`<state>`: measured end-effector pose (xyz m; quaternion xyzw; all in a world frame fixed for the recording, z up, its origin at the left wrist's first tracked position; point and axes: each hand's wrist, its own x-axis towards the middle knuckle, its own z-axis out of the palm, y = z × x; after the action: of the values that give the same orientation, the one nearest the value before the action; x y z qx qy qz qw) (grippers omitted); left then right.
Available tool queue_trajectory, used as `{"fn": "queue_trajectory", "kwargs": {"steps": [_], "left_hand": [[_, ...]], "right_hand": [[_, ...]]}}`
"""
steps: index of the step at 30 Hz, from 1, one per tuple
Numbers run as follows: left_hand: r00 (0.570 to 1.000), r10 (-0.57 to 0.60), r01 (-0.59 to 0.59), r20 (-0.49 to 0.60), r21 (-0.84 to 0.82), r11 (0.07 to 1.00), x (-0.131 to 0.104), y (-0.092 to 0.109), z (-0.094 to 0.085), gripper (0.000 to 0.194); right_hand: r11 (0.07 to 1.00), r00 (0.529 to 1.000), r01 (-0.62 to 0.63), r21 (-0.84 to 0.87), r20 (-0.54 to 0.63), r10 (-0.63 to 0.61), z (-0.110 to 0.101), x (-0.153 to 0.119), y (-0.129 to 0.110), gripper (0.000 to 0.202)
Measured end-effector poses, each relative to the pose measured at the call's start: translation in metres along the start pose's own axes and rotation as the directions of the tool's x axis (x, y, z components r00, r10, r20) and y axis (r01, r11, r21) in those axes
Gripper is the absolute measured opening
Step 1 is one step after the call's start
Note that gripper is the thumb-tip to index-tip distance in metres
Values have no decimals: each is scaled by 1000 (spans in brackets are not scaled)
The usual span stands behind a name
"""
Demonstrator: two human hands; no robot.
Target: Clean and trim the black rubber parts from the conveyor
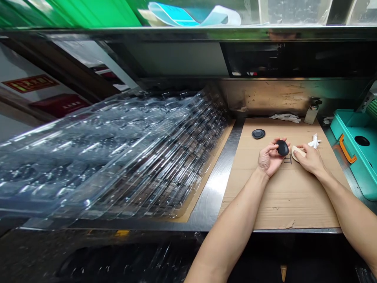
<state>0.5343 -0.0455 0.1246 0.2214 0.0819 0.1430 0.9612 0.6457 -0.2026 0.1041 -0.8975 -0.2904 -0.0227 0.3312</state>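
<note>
My left hand [269, 159] is closed around a small black oval part [283, 148], its smooth face tilted toward me. Just to its right, my right hand [311, 158] pinches a cream-coloured pad [297, 153] between thumb and fingers. The pad and the black part are close to each other, with a narrow gap between. Both hands are above a flat cardboard sheet [282, 200] with a dark printed mark. On the cardboard, up and left of my left hand, lies another black round part [258, 134] with a raised rim.
Stacked clear plastic trays [118, 153] fill the left side. A teal bin [361, 157] with an orange handle stands at right, a black part inside. Behind my hands are a small bottle [311, 113], white gloves [285, 117] and a crumpled white cloth [315, 141]. A metal shelf edge [188, 33] runs overhead.
</note>
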Motion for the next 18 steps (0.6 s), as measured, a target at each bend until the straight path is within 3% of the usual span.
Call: {"fn": "queue_trajectory", "kwargs": {"steps": [10, 18], "left_hand": [[996, -72, 76, 60, -71, 995, -4, 5, 4, 34], [994, -108, 109, 27, -78, 991, -1, 4, 3, 32]], "right_hand": [[1000, 1000, 15, -13, 11, -15, -2, 0, -1, 37], [1000, 1000, 17, -7, 16, -17, -3, -1, -3, 38]]}}
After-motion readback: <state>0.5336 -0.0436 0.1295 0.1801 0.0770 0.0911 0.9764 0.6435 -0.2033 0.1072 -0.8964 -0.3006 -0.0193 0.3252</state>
